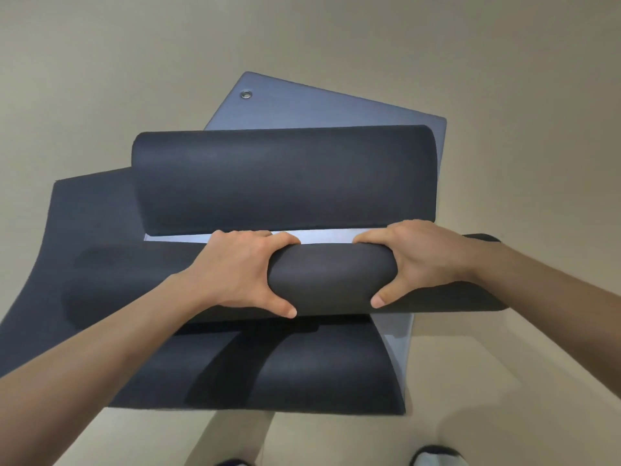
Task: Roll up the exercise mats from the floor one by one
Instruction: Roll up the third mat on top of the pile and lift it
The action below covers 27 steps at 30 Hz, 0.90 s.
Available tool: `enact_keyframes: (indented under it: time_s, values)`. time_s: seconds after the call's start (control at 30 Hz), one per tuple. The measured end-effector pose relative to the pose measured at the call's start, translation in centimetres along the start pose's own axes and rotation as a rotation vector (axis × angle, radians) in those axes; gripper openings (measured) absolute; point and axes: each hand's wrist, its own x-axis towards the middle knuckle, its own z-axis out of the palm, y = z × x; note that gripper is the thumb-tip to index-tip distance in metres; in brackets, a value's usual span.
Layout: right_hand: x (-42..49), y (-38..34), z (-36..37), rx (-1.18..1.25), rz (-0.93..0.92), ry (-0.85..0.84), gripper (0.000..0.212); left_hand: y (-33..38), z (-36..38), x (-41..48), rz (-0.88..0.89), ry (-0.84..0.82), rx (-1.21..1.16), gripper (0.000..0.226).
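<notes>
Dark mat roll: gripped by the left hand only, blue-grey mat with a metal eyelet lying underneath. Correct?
Not quite. The head view shows both hands on the dark mat roll: the left hand and the right hand each curl round it. The rest holds: the blue-grey mat with its metal eyelet lies underneath.

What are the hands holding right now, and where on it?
Both grip the dark rolled mat around its midsection: left hand and right hand, thumbs on the near side.
</notes>
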Motion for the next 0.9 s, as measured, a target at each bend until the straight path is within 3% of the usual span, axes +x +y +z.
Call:
enact_keyframes:
  time_s: [0.13, 0.3, 0.37, 0.5, 0.57, 0.67, 0.8, 0.9]
  values:
    - [0.2, 1.0, 2.2, 0.154, -0.029, -0.011, 0.085, 0.5, 0.7, 0.0, -0.009, -0.028, -0.033, 0.112]
    - [1.1, 2.6, 3.7, 0.210, 0.012, -0.034, 0.089, 1.9, 2.9, 0.1, 0.101, 0.183, 0.051, 0.103]
    - [1.4, 2.8, 3.7, 0.223, 0.021, -0.022, 0.093, 1.5, 3.3, 0.6, 0.110, 0.188, 0.027, 0.100]
    - [3.1, 2.9, 1.7, 0.237, 0.025, 0.195, 0.080, -0.3, 2.7, 2.7, 0.080, 0.118, 0.003, 0.102]
    - [5.1, 3.4, 0.1, 0.103, 0.024, 0.242, 0.069, -0.9, 2.5, 3.7, 0.069, 0.107, 0.019, 0.100]
    - [9.0, 4.8, -1.3, -0.253, 0.002, 0.106, 0.062, -1.0, 2.7, 4.2, 0.037, 0.122, 0.014, 0.097]
    - [12.9, 8.3, -2.1, -0.743, -0.067, -0.005, 0.076, -0.7, 3.8, 3.3, 0.027, 0.142, -0.035, 0.096]
    - [14.4, 10.2, -3.3, -0.846, -0.038, 0.055, 0.091, -0.9, 3.8, 3.3, 0.027, 0.126, -0.061, 0.095]
